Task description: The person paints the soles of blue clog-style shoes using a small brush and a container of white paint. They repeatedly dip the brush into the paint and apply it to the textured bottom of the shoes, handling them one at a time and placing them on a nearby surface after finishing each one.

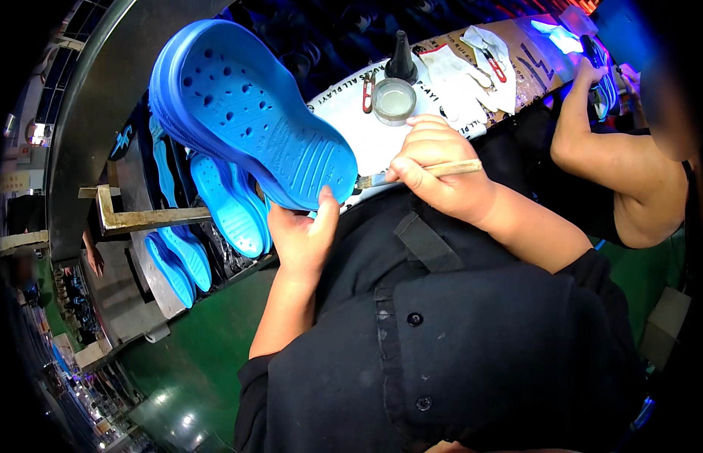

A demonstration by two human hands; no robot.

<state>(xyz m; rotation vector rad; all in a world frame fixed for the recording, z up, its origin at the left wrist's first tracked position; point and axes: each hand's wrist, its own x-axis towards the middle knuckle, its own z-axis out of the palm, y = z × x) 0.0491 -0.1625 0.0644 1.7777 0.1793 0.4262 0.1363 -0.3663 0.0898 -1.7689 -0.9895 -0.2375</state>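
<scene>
Above lap: left hand (302,238) grips blue perforated clog (245,113), ridged sole up; right hand (434,170) pinches wooden-handled brush (419,174).

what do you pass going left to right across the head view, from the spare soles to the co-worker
blue soles on the rack → big blue clog → left hand → brush in the right hand → small glue cup → white cloth → co-worker's arm

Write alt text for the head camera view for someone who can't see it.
The left hand holds up a blue clog, sole showing, while the right hand holds a small brush at its heel edge. A small glue pot sits on the workbench behind.
</scene>
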